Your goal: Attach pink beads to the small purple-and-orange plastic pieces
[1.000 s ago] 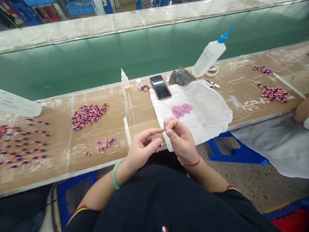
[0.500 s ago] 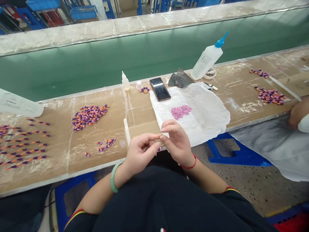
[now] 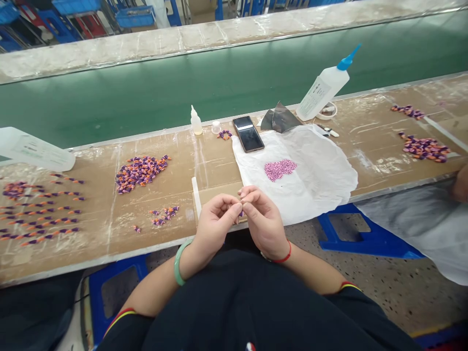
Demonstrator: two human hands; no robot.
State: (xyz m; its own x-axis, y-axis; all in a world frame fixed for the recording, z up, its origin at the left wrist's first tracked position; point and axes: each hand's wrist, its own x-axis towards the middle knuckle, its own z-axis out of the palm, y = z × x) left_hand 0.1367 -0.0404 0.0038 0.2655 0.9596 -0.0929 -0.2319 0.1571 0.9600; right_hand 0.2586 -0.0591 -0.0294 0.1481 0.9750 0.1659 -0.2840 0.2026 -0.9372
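Note:
My left hand [image 3: 215,225] and my right hand [image 3: 262,222] meet at the near edge of the workbench [image 3: 91,239], fingers curled and pinched together round a small purple piece [image 3: 241,213] that shows between the fingertips. Just beyond them lies a white plastic sheet [image 3: 321,170] carrying a little heap of pink beads [image 3: 280,169]. A small cluster of purple and orange pieces [image 3: 164,215] sits on the bench left of my left hand. Farther left lies a larger pile of the same pieces [image 3: 141,171].
A black phone [image 3: 248,133], a small dropper bottle [image 3: 196,122] and a big glue bottle with a blue nozzle [image 3: 326,87] stand along the bench's far edge. Rows of assembled purple-orange strips [image 3: 40,214] lie at far left. Another person's arm [image 3: 461,183] shows at the right edge.
Both hands have drawn closer to my body and closed together; my left forefinger, stretched out a second ago, is now curled in. The camera has shifted slightly.

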